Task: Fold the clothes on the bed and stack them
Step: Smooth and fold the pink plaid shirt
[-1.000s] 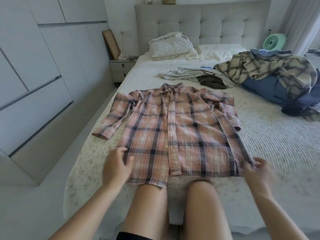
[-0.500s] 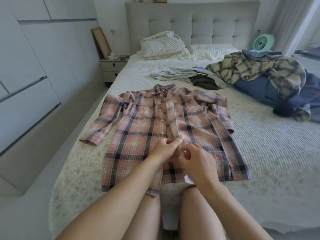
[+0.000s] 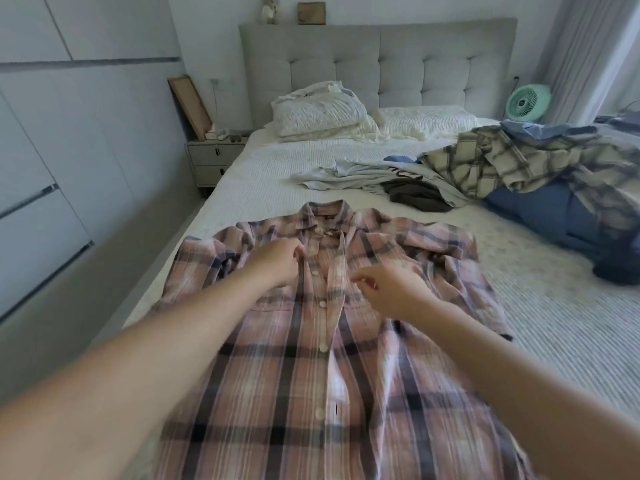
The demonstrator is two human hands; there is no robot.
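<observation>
Your left hand (image 3: 277, 259) sits on the chest of the pink plaid shirt (image 3: 311, 358), fingers curled and apparently pinching the button placket, though blur makes that grip uncertain. The shirt lies flat, front up, on the bed (image 3: 554, 341) right before you. Your right hand (image 3: 391, 289) hovers just right of the placket, fingers loosely curled, gripping nothing. Farther right, unfolded clothes (image 3: 519, 168) lie heaped.

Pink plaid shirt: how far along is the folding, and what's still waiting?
Done: the pink plaid shirt lies spread flat, front up; no folded stack shows. In hand: the left hand pinches the placket near the collar, the right hand hovers loosely curled beside it. Left: folding it, then the heap of clothes farther up the bed.
</observation>
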